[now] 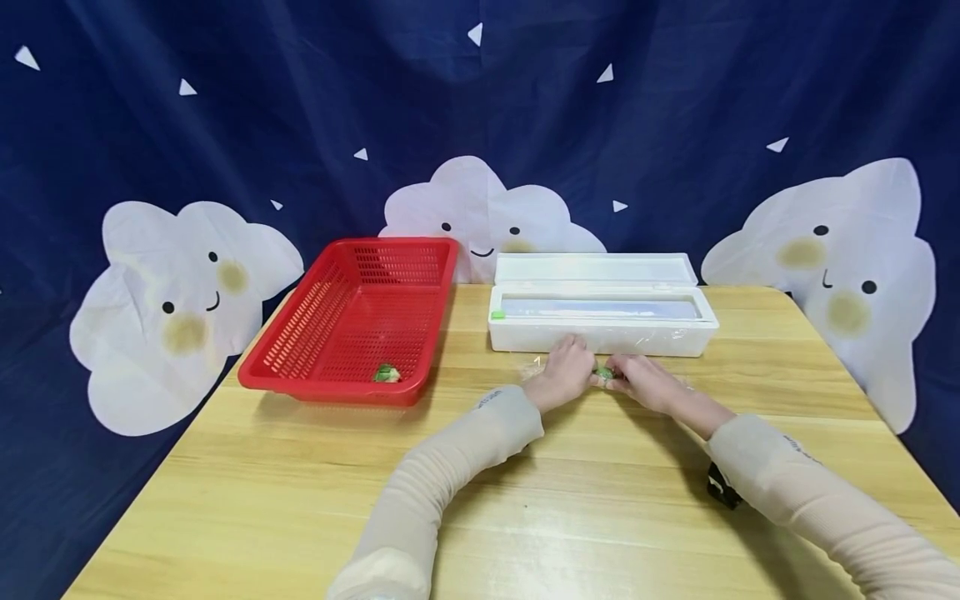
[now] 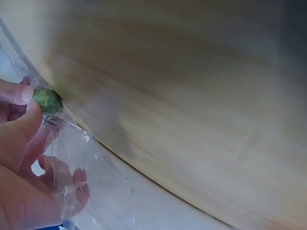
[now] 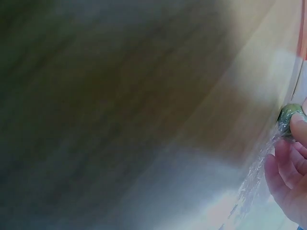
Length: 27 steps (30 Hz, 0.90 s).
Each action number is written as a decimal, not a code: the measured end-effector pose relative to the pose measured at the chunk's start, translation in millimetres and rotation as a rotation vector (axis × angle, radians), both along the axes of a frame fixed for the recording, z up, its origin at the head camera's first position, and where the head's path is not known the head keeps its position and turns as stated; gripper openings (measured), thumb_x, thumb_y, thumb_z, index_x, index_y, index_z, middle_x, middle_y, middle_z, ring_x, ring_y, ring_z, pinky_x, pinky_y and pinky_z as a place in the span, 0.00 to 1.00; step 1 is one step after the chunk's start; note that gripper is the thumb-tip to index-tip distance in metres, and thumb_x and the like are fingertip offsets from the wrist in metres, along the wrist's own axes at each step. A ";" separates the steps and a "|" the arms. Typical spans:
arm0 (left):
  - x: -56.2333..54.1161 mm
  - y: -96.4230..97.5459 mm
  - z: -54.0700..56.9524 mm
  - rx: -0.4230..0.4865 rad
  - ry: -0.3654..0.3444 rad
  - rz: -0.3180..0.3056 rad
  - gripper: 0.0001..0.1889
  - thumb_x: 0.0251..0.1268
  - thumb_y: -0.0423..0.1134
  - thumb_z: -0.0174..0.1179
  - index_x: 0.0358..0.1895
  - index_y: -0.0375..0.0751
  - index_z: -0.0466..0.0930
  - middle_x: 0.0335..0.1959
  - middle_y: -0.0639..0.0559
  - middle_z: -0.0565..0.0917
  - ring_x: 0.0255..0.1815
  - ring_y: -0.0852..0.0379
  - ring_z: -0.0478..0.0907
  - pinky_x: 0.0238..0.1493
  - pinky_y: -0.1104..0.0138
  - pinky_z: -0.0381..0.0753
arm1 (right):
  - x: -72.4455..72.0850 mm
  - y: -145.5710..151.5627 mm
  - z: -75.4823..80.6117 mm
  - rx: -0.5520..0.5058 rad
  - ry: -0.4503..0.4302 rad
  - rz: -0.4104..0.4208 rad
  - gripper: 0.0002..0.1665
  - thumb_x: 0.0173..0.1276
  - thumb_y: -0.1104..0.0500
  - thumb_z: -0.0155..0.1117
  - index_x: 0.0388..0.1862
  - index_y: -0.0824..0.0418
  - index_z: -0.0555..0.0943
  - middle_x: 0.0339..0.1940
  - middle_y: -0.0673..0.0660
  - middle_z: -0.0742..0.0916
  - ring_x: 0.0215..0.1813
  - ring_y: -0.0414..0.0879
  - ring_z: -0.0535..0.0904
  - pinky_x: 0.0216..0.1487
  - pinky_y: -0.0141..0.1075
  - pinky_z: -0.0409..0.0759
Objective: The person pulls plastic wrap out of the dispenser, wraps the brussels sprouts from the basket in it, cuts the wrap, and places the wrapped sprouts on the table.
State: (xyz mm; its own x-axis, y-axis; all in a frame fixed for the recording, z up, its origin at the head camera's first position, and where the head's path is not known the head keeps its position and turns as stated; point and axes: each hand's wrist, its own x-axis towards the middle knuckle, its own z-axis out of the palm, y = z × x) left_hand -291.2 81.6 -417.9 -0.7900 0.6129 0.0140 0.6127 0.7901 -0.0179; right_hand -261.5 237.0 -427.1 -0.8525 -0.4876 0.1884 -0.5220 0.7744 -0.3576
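Observation:
Close in front of the white box, my left hand (image 1: 566, 367) and right hand (image 1: 647, 382) meet around a small round green vegetable (image 1: 603, 373), like a Brussels sprout. Both pinch it with thumb and fingers through clear cling film (image 2: 103, 179). In the left wrist view the sprout's green side shows between the thumbs, with film bunched beneath it and draped over the fingers. The right wrist view has the wrapped sprout at its right edge, fingers curled below. Part of the sprout is hidden behind the fingers.
Behind the hands stands a white cling film dispenser box (image 1: 600, 337), lid raised, with a green slider (image 1: 498, 315) at its left end. To the left, a red plastic basket (image 1: 337, 386) holds another green-and-white vegetable (image 1: 387, 373). Everything stands on a wooden table (image 1: 600, 533).

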 end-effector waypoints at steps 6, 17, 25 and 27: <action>0.5 -1.3 0.0 0.013 -0.035 0.010 0.14 0.56 0.55 0.56 0.38 0.55 0.85 0.36 0.56 0.76 0.40 0.59 0.67 0.43 0.68 0.67 | 0.2 0.6 -0.5 -0.006 0.001 0.021 0.08 0.55 0.68 0.64 0.34 0.70 0.77 0.23 0.52 0.79 0.25 0.40 0.71 0.26 0.33 0.72; -1.2 -13.1 -2.8 -0.025 -0.036 -0.091 0.15 0.60 0.57 0.51 0.40 0.59 0.85 0.36 0.59 0.78 0.41 0.60 0.66 0.45 0.70 0.65 | 7.3 -1.0 1.4 -0.012 -0.091 0.051 0.08 0.60 0.66 0.60 0.37 0.71 0.79 0.27 0.55 0.83 0.27 0.41 0.73 0.30 0.35 0.74; 3.4 -26.4 -2.7 -0.031 -0.124 -0.166 0.17 0.64 0.57 0.47 0.41 0.58 0.85 0.40 0.56 0.79 0.44 0.58 0.66 0.37 0.68 0.71 | 16.7 -4.5 1.9 0.021 -0.090 0.107 0.08 0.62 0.63 0.59 0.36 0.68 0.81 0.30 0.55 0.85 0.32 0.46 0.79 0.37 0.42 0.77; 5.5 -30.1 -1.7 -0.038 -0.133 -0.194 0.17 0.64 0.56 0.47 0.40 0.57 0.85 0.37 0.58 0.79 0.43 0.59 0.66 0.38 0.69 0.69 | 19.2 -6.4 2.2 0.032 -0.089 0.127 0.07 0.63 0.62 0.58 0.34 0.65 0.81 0.27 0.52 0.84 0.32 0.45 0.79 0.37 0.42 0.77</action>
State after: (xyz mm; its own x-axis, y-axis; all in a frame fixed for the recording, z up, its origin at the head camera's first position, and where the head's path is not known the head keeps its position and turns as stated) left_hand -285.8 51.5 -419.7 -0.6511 0.7512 -0.1086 0.7516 0.6581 0.0459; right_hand -242.3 230.6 -424.8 -0.7964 -0.5970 0.0970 -0.5834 0.7161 -0.3832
